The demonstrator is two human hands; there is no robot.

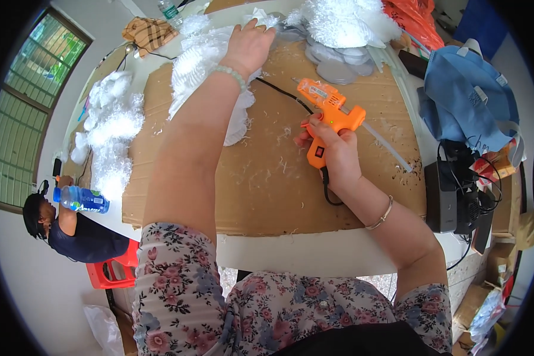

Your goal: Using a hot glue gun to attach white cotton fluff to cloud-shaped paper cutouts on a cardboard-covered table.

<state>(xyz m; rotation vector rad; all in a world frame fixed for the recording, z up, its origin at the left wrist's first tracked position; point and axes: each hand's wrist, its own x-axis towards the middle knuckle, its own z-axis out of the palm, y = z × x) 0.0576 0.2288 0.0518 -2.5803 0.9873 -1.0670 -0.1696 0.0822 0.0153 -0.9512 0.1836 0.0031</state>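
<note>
My right hand [343, 155] is wrapped round the handle of an orange hot glue gun [338, 118]. Its nozzle points away to the far left, and a clear glue stick [391, 148] juts from its back end. My left hand [250, 48] reaches to the far side of the table, palm down, fingers apart and bent over the white material there; their tips are partly hidden. Under and beside my left forearm lie white ruffled, pleated pieces [190, 77]. Grey-white round discs [338, 70] are stacked just right of that hand, with white fluffy material [344, 24] heaped on top.
A brown cardboard sheet [267, 202] strewn with glue strands covers the table. White fluff [110, 130] and a bottle [82, 199] lie at left, near a seated person [77, 234]. A blue cloth bag [471, 98] and a black box with cables [440, 196] stand right.
</note>
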